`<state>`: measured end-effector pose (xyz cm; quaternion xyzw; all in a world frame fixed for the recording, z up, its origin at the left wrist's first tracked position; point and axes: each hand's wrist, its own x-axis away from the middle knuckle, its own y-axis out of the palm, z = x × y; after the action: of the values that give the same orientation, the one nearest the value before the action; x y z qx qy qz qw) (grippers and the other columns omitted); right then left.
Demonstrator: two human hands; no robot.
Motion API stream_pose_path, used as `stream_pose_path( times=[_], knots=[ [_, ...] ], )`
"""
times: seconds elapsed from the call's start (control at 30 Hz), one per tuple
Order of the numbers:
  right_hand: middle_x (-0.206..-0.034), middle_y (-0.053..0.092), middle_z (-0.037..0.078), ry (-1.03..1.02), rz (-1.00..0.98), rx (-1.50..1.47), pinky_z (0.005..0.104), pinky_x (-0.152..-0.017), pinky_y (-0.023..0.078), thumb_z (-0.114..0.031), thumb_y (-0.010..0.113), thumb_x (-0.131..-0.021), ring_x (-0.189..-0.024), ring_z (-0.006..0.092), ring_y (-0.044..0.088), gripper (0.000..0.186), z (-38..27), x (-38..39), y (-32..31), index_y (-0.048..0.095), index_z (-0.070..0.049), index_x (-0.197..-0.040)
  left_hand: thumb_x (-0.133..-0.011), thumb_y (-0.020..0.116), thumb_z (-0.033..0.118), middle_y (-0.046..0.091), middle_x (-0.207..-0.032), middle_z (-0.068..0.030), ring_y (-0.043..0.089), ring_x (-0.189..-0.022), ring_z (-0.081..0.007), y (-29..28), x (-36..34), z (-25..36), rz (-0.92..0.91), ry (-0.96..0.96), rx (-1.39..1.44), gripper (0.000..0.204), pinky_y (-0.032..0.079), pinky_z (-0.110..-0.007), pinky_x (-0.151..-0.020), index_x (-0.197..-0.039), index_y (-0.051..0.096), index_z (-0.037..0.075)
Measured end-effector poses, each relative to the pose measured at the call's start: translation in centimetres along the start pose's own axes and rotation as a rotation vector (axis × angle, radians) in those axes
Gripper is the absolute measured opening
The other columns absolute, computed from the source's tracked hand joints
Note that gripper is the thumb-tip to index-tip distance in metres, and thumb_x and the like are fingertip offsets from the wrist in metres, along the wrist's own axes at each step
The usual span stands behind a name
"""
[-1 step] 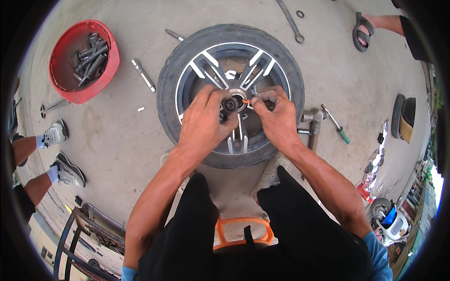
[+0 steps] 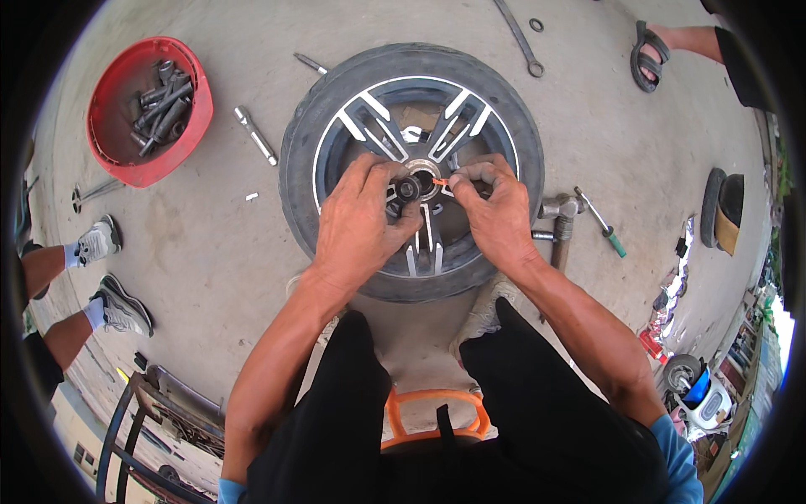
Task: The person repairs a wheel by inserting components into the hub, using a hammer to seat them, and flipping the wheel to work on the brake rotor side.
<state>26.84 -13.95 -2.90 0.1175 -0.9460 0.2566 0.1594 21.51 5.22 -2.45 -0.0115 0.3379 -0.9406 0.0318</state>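
Observation:
A wheel with a black tyre and a black-and-silver rim lies flat on the floor in front of me. Over its hub, my left hand pinches a dark round part with a hollow centre between thumb and fingers. Just right of the hub opening, my right hand grips a small, thin orange piece at thumb and fingertip. The orange piece points left toward the hub; its kind is too small to make out. My fingers hide part of the hub.
A red bowl-shaped container of dark metal sockets lies upper left, near a socket bar. A hammer and green-handled screwdriver lie right of the tyre. A large wrench lies beyond. Other people's feet stand left and upper right.
My left hand has shifted slightly left with the dark round part, away from the hub opening. My right hand and the orange piece hold nearly the same place.

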Motion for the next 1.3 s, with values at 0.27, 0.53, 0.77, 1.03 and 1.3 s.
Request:
stream_pose_path(
  times=[0.27,0.53,0.77,1.03,1.3],
  knots=[
    [-0.103,0.062,0.006,0.091,-0.031,-0.168,0.0298,-0.078,0.052,-0.015,0.071,-0.097,-0.083,0.0121,0.062,0.021,0.3,0.6,-1.6,0.074,0.006,-0.100,-0.079,0.077,-0.003,0.064,-0.105,-0.0101,0.062,-0.088,-0.0191,-6.2,3.9,-4.0,0.355,-0.172,-0.094,0.039,0.052,-0.034,-0.078,-0.115,0.061,0.001],
    [-0.106,0.061,0.005,0.137,-0.080,-0.237,0.0271,-0.072,0.049,-0.015,0.070,-0.098,-0.078,0.0085,0.058,0.022,0.8,1.1,-1.6,0.073,0.007,-0.100,-0.085,0.075,0.003,0.066,-0.110,-0.0121,0.065,-0.094,-0.0249,-8.6,10.4,-13.6,0.278,-0.540,-0.362,0.034,0.054,-0.038,-0.083,-0.116,0.063,0.001],
    [-0.107,0.059,0.003,0.099,-0.074,-0.358,0.0239,-0.066,0.045,-0.009,0.070,-0.098,-0.080,0.0063,0.056,0.015,1.0,2.0,-3.1,0.072,0.006,-0.097,-0.089,0.077,0.007,0.063,-0.119,-0.0165,0.063,-0.105,-0.0352,-7.7,10.0,-12.6,0.249,-0.375,-0.409,0.038,0.053,-0.044,-0.090,-0.124,0.065,0.003],
    [-0.113,0.059,0.003,-0.057,-0.237,-0.356,0.0241,-0.078,0.050,-0.011,0.072,-0.098,-0.093,0.0081,0.059,0.015,-1.7,3.4,-1.1,0.072,0.003,-0.102,-0.095,0.078,0.009,0.065,-0.096,-0.0004,0.059,-0.086,-0.0101,-8.7,7.7,-2.2,0.207,-0.597,0.492,0.016,0.047,-0.026,-0.080,-0.107,0.075,-0.001],
    [-0.112,0.059,0.005,-0.087,-0.338,-0.284,0.0260,-0.075,0.055,-0.014,0.073,-0.098,-0.094,0.0107,0.063,0.018,-2.8,4.5,-1.2,0.073,0.003,-0.103,-0.091,0.083,0.016,0.070,-0.096,0.0014,0.060,-0.088,-0.0068,-4.4,5.0,2.7,-0.156,-0.685,0.904,0.023,0.045,-0.023,-0.074,-0.108,0.076,0.004]
  ],
)
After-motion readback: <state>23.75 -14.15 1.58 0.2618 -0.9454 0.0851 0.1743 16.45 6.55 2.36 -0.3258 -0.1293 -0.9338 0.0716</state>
